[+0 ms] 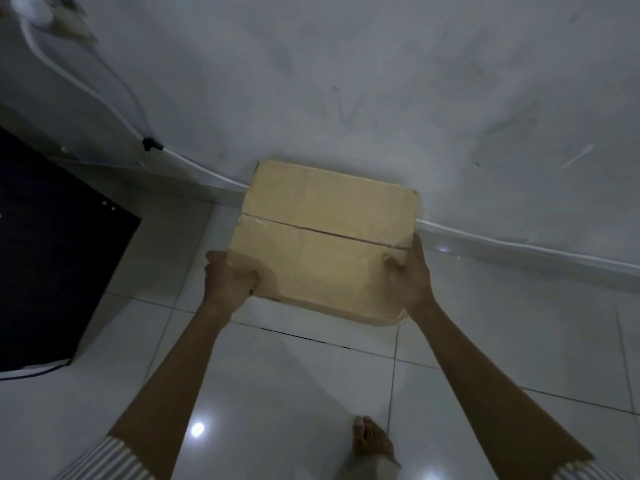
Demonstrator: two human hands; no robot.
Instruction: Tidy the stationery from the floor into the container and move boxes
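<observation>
Between both hands [230, 277] [410, 275], box [325, 237] gripped

The single head-worn wide-angle camera is looking forward and steeply down from standing height. It is facing the wall [346, 81] and tiled floor [294, 393], framing both outstretched forearms close below and the wall base at mid-distance.

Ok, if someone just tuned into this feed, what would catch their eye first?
The tan cardboard box in the middle, taped shut along its seam, gripped at its near corners by the left hand and right hand. Behind it runs the scuffed white wall; a dark cabinet stands at left on the glossy tiled floor.
</observation>
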